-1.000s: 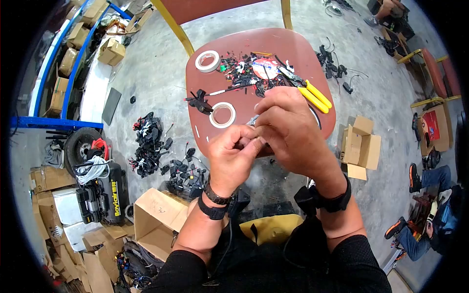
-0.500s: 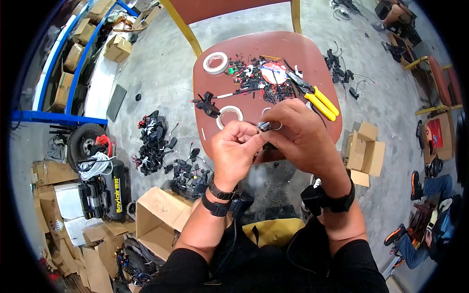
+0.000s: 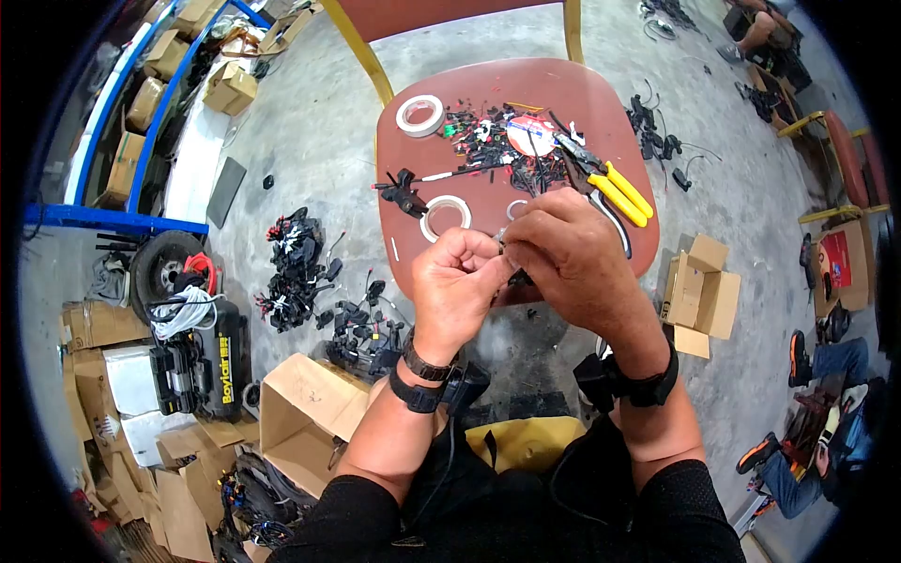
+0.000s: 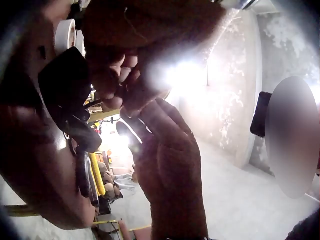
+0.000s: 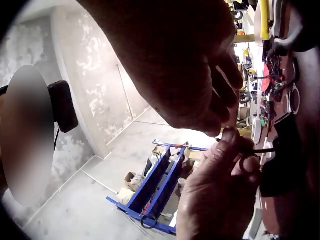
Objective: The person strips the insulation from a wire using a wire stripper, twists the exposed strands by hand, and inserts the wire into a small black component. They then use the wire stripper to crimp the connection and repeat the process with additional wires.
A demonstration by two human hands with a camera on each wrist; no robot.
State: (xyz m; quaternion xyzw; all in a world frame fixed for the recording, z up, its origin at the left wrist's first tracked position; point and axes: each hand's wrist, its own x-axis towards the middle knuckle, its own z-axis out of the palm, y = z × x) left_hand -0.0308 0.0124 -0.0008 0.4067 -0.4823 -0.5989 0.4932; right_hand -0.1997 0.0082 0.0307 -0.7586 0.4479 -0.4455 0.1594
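Both hands meet above the chair seat's near edge. My left hand (image 3: pixel 455 296) pinches a thin black wire (image 5: pixel 262 150) between thumb and fingers. From it hangs a dark black part (image 5: pixel 280 172), also showing as a black shape (image 4: pixel 65 87) in the left wrist view. My right hand (image 3: pixel 582 267) has its fingers curled in a pinch at the wire's end, fingertips against the left ones; the gripped end is mostly hidden. Just beyond, a tape roll (image 3: pixel 428 220) and a black clamp-like piece (image 3: pixel 404 195) lie on the red seat (image 3: pixel 404 253).
On the seat lie yellow-handled pliers (image 3: pixel 621 194), a second tape roll (image 3: pixel 419 101) and a heap of wire scraps (image 3: pixel 474 141). Piles of black parts (image 3: pixel 293 272) cover floor at left. Open cardboard boxes stand left (image 3: pixel 310 403) and right (image 3: pixel 699 281).
The head view has shifted slightly. A small silvery item with a loop showed at the right fingertips half a second ago and is now out of sight; the hands stay close together.
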